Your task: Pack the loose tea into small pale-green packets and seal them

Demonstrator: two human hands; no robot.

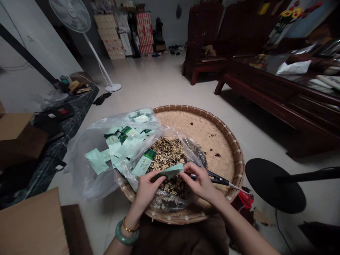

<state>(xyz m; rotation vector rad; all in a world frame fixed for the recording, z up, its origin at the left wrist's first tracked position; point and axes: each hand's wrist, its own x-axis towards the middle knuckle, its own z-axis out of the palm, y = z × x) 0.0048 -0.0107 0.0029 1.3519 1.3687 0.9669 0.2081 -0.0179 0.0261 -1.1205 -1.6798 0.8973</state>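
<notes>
Between my two hands is a light green packet [171,171], pinched at its left end by my left hand [148,187] and at its right end by my right hand [199,182]. Below it, a clear plastic bag holds a dry mix [170,150] of pale and dark bits. Another green packet [145,162] leans at the left side of this mix. Many more green packets [127,145] lie in a large clear bag [79,148] to the left. Beside my right hand lies a black-handled tool with a cord [217,178], its front end hidden.
A round woven bamboo tray [239,152] bears the mix, with dark scraps on its right part. A black round stand base [276,186] is at the right, cardboard boxes [29,223] at the left. A white fan [113,87] and a dark wooden table [265,92] stand farther back.
</notes>
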